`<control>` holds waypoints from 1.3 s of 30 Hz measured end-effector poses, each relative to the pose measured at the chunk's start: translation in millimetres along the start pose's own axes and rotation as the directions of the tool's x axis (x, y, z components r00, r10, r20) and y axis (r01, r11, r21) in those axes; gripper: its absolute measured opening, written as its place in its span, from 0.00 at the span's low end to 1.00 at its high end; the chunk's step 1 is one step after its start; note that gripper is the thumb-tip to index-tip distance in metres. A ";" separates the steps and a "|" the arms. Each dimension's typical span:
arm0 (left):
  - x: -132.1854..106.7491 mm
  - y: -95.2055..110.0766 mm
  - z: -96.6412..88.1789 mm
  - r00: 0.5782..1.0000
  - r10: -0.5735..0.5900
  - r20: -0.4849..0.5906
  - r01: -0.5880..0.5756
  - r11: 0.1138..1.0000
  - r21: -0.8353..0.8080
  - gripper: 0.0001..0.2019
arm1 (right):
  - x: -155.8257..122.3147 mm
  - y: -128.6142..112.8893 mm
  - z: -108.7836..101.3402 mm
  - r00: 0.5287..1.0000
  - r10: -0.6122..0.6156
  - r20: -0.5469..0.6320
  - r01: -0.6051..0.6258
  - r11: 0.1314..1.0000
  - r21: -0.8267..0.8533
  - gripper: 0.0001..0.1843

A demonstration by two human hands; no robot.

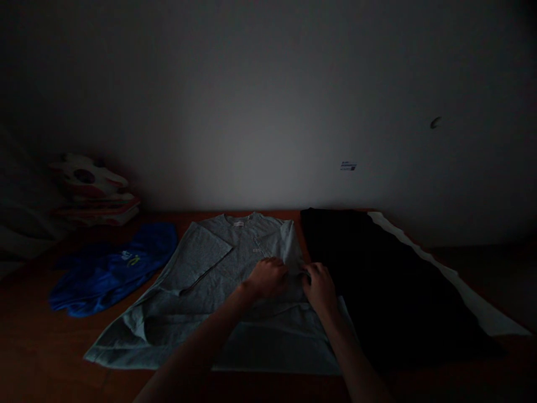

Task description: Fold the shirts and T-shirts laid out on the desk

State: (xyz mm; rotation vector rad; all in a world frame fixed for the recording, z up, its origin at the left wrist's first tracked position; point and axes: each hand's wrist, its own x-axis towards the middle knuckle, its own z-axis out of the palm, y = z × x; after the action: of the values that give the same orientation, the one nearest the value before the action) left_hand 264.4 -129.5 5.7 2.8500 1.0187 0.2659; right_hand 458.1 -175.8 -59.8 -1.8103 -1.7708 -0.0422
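Observation:
A grey t-shirt [201, 291] lies spread flat on a reddish-brown table [37, 347], collar toward the wall. Its left sleeve is folded inward over the body. My left hand [268, 277] rests on the shirt's right half with the fingers curled down onto the cloth. My right hand [319, 285] sits beside it at the shirt's right edge, fingers pinched on a fold of the grey fabric. The room is dim, so finger detail is faint.
A blue garment [109, 268] lies crumpled left of the shirt. A black cloth [377, 280] covers the table to the right, with a white strip [461, 291] along its far side. Folded light items [92, 193] are stacked at the back left by the wall.

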 end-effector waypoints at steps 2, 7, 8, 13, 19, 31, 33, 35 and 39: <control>2.4 -7.5 5.3 0.998 -0.051 -0.041 0.049 0.997 -0.057 0.09 | 0.1 -2.4 -2.0 1.000 0.008 0.007 -0.008 1.000 -0.008 0.14; 28.8 -58.3 13.8 0.866 -0.465 -0.183 0.448 0.885 -0.128 0.17 | 1.0 -4.0 -2.8 1.000 0.010 0.016 -0.010 1.000 -0.007 0.14; 34.4 -71.4 14.5 0.833 -0.521 -0.187 0.504 0.854 -0.133 0.17 | 1.1 -3.7 -2.2 1.000 0.006 0.012 -0.006 1.000 -0.006 0.13; 49.4 -119.6 19.2 0.742 -0.654 -0.149 0.628 0.755 -0.187 0.11 | 0.7 -1.4 1.5 0.999 -0.025 -0.034 0.026 1.000 0.016 0.13; 56.3 -140.3 18.8 0.704 -0.705 -0.087 0.651 0.690 -0.318 0.11 | 0.3 -1.5 2.4 0.998 -0.023 -0.053 0.025 0.999 0.036 0.14; 29.3 -153.3 23.8 0.703 -0.710 -0.037 0.676 0.684 -0.275 0.09 | 0.6 -2.8 1.1 0.998 -0.035 -0.056 0.037 0.999 0.028 0.15; 26.7 -147.6 22.1 0.730 -0.682 -0.055 0.654 0.719 -0.235 0.10 | -0.2 -5.5 -1.9 0.996 -0.058 -0.061 0.059 0.998 0.006 0.16; 26.6 -140.1 18.7 0.770 -0.631 -0.097 0.607 0.771 -0.195 0.13 | -1.2 -8.9 -5.1 0.992 -0.119 -0.037 0.119 0.993 -0.008 0.18; 33.9 -120.2 14.5 0.889 -0.425 -0.169 0.408 0.904 -0.129 0.15 | -1.5 -12.8 -8.2 0.953 -0.296 0.064 0.294 0.955 0.037 0.15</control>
State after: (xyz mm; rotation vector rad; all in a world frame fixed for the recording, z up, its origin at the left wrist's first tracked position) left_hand 218.7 -15.8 -22.8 2.4750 1.5777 0.5376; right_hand 449.2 -181.6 -48.7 -1.5298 -2.0683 -0.0756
